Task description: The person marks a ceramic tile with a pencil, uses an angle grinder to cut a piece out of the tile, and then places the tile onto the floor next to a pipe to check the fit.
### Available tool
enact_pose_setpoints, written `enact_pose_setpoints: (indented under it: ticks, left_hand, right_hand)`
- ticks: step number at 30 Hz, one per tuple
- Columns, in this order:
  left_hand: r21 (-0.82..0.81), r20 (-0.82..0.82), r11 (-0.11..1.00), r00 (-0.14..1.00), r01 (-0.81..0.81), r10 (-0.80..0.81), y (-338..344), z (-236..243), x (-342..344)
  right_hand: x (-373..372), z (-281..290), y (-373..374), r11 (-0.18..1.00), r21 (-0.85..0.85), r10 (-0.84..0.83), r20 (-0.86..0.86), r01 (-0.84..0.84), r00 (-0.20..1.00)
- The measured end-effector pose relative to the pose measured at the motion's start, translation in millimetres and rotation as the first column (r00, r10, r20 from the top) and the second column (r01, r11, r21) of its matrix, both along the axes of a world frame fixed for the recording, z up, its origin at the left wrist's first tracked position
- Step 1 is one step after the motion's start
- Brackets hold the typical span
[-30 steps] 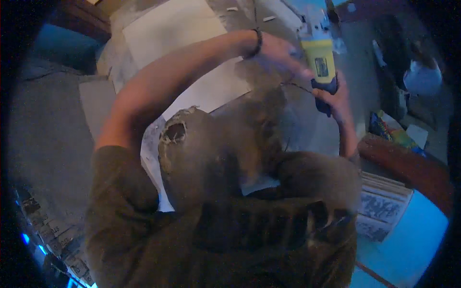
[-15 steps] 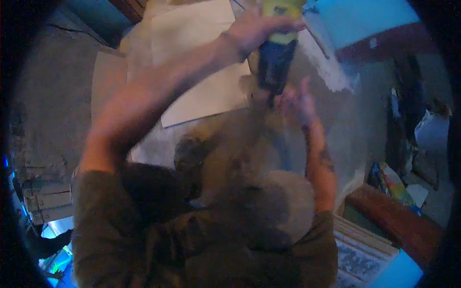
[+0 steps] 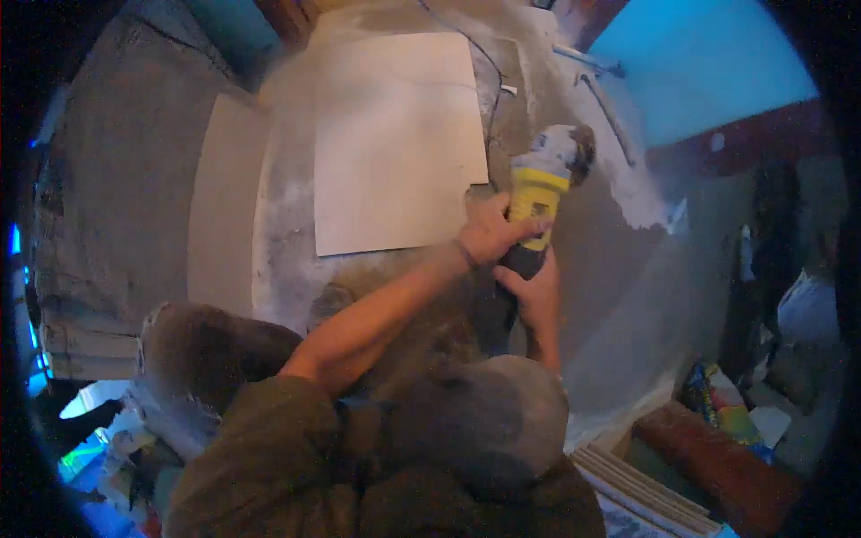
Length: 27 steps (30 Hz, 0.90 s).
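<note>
A yellow and black angle grinder is in front of me, its dusty grey head pointing away and to the right. My left hand wraps round the yellow body from the left side, thumb across the top. Closer to me, my right hand is closed round the black rear end. Left of the grinder lies a large cream tile on the dusty floor, with a small notch at its near right corner. The grinder's head is over the floor, apart from the tile. My right fingers are partly hidden under the tool.
A dark cable runs along the tile's right side. Two stick-like tools lie by the blue wall at far right. A narrow board lies at left. Stacked tiles and a reddish-brown beam are at near right.
The grinder has come nearer and its head now tilts to the right. My right hand, which was beside the rear end with fingers spread, has closed on it. My left hand keeps its hold.
</note>
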<state>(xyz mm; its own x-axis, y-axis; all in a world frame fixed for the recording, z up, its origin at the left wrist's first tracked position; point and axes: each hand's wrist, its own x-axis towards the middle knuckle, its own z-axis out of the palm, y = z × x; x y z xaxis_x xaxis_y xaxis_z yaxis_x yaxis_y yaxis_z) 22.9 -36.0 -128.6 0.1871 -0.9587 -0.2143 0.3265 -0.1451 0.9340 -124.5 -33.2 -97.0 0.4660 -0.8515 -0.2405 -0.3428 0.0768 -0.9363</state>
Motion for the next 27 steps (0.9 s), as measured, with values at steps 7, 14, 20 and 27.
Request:
enact_pose_setpoints:
  ticks: [7,14,20,27]
  left_hand:
    - [-0.160,-0.094,0.975,0.980,0.157,-0.173,31,44,-43]
    - [-0.121,-0.038,0.951,0.956,0.286,-0.292,32,33,-70]
    - [-0.156,0.104,0.964,0.974,0.214,-0.200,42,42,-56]
    - [-0.125,0.305,0.992,0.952,0.006,0.032,48,44,-36]
  right_hand:
    - [-31,13,59,0.962,0.115,-0.270,0.248,0.249,0.930]
    - [-66,10,86,0.930,0.189,-0.343,0.146,0.314,0.928]
    - [-52,24,88,0.953,-0.053,-0.289,0.147,0.299,0.946]
    - [-33,32,81,0.977,0.114,-0.183,0.009,0.181,0.983]
